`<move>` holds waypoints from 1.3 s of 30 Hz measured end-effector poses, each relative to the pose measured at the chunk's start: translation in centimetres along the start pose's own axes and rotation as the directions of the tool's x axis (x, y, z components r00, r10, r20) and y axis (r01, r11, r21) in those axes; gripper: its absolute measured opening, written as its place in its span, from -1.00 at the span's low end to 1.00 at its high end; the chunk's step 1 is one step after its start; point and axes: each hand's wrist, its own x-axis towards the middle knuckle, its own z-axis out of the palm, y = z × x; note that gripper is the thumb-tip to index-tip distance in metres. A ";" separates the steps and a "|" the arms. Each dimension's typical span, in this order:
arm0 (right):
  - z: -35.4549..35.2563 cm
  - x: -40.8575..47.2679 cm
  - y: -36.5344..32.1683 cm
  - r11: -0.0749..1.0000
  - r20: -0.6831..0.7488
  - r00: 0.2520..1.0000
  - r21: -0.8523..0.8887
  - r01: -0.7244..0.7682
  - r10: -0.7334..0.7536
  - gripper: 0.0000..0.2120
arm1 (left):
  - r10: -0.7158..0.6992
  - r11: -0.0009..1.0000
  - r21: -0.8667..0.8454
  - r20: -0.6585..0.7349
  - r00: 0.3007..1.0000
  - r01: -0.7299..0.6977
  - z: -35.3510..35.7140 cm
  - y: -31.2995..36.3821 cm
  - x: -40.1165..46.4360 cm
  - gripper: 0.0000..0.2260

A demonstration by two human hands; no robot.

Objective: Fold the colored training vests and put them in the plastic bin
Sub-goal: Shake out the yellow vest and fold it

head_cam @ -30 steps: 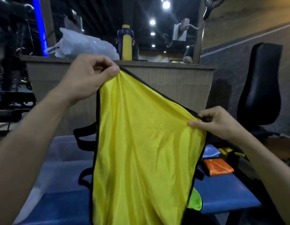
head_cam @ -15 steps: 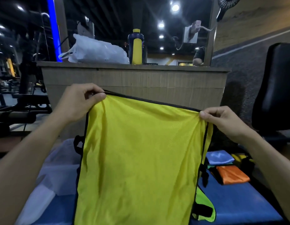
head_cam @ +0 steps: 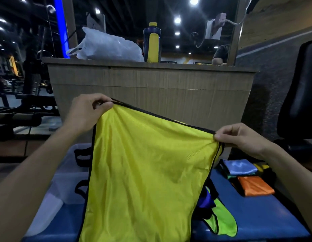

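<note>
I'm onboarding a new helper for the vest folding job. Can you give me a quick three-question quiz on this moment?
1. True or false: both hands pinch the yellow vest by its top edge.
2. Which hand is higher: left hand or right hand?
3. What colour is the folded vest nearest the blue folded vest? A red, B orange, C white.

Key: 1 true; 2 left; 3 B.

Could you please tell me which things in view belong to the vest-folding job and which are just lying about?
Part of the job:
yellow vest, held up by left hand and right hand
plastic bin
green vest
folded orange vest
folded blue vest

Just lying about:
white plastic bag
bottle
black chair
</note>
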 end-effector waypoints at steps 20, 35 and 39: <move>-0.1 1.3 1.2 0.980 -0.426 0.900 0.201 -0.006 0.093 -0.76 | 0.013 0.939 -0.300 0.513 0.858 0.166 -1.2 -0.4 -2.3 -0.93; -1.4 -1.0 2.2 0.929 -0.401 0.900 0.370 -0.010 0.170 -0.88 | -0.072 0.969 -0.192 0.371 0.926 0.152 1.7 0.1 -3.8 -0.97; -2.3 -1.8 3.5 0.959 -0.303 0.939 0.269 -0.083 0.166 -0.35 | -0.075 0.907 -0.327 0.497 0.864 0.266 1.9 -0.3 -4.0 -0.89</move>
